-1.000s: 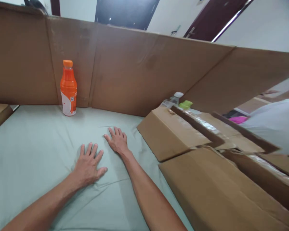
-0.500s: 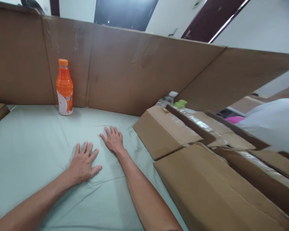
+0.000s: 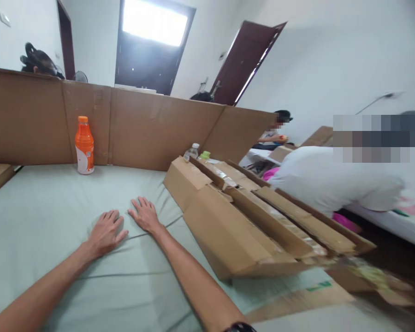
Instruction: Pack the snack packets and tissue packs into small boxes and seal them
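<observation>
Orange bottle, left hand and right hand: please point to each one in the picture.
orange bottle [image 3: 84, 145]: head view, on its middle, above the white label.
left hand [image 3: 104, 234]: head view, on the back of the hand.
right hand [image 3: 144, 216]: head view, on the back of the hand.

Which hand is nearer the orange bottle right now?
Left. The left hand lies flat on the cloth below the bottle; the right hand rests farther right, near the box.

Pale green sheet [image 3: 48, 207] (creased), spread flat
</observation>
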`<move>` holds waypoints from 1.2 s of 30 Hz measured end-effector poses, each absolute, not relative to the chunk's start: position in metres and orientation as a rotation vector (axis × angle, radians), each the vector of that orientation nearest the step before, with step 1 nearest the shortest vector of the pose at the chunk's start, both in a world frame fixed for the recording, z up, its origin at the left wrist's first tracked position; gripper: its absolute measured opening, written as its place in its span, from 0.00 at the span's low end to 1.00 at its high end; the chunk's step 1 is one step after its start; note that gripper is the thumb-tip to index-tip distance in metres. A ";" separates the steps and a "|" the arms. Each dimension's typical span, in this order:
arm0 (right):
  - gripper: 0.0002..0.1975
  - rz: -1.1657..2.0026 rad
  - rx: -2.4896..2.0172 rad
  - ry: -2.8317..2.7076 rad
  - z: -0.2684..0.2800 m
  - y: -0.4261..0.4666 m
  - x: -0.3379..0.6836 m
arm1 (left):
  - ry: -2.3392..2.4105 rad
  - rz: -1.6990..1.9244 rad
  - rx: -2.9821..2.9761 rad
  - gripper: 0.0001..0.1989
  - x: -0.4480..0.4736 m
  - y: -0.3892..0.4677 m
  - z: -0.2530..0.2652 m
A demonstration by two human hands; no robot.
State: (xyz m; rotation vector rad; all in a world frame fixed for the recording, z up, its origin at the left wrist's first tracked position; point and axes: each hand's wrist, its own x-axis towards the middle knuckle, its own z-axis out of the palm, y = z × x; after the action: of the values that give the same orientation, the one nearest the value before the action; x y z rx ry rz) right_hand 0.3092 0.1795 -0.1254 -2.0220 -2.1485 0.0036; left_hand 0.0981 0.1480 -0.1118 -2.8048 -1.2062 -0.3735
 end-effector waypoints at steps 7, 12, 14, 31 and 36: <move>0.29 0.068 -2.041 -2.157 -0.125 0.051 0.333 | -0.816 -0.298 -2.984 0.31 0.096 0.058 -0.130; 0.29 0.111 -2.003 -2.097 -0.132 -0.012 0.338 | -0.599 -0.348 -3.009 0.32 0.101 0.047 -0.138; 0.27 0.102 -1.932 -2.070 -0.138 -0.031 0.338 | -0.542 -0.308 -3.052 0.33 0.103 0.047 -0.138; 0.29 -0.247 -1.922 -1.165 -0.046 -0.018 0.486 | -0.763 -0.078 -3.594 0.35 0.114 0.031 -0.096; 0.19 -0.221 -1.742 -1.324 -0.040 -0.024 0.454 | -1.115 -0.354 -3.598 0.40 0.082 0.054 -0.100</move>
State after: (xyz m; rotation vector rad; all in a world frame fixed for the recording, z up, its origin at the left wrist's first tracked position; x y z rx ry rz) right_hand 0.4543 -0.0238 -0.0397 -1.7421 -1.3237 -0.2205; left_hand 0.0817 0.0537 -0.1004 -3.5976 -1.1148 -0.3543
